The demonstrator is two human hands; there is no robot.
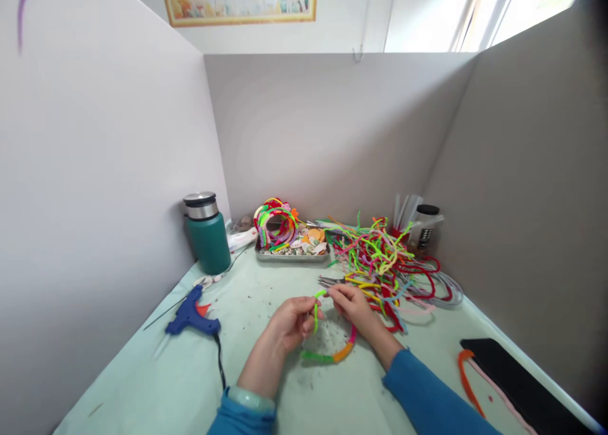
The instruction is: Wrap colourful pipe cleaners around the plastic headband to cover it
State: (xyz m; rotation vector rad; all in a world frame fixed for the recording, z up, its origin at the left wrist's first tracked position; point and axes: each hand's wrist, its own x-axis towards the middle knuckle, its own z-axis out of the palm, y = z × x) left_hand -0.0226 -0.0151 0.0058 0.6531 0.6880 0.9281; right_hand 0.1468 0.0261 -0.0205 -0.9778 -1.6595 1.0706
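Note:
My left hand [295, 324] is closed, with thumb and fingertips pinched on a short lime-green pipe cleaner [316, 318]. My right hand [350, 305] is also closed, its fingertips pinching the upper end of that same green strand. Below the hands curves a partly wrapped ring [342, 353] with green, orange and pink stretches. One end of it runs up behind my right hand, where its hold is hidden. Just beyond my right fingers lie yellow-handled pliers [335, 281] with metal jaws.
A blue glue gun [192, 315] lies left, near a green bottle [209, 239]. At the back, a metal tray [292, 256] holds small pieces and colourful wrapped rings [277, 225]. Right are tangled pipe cleaners [380, 251], a black-lidded jar [425, 226] and a black flat object [517, 378]. Partitions enclose the table.

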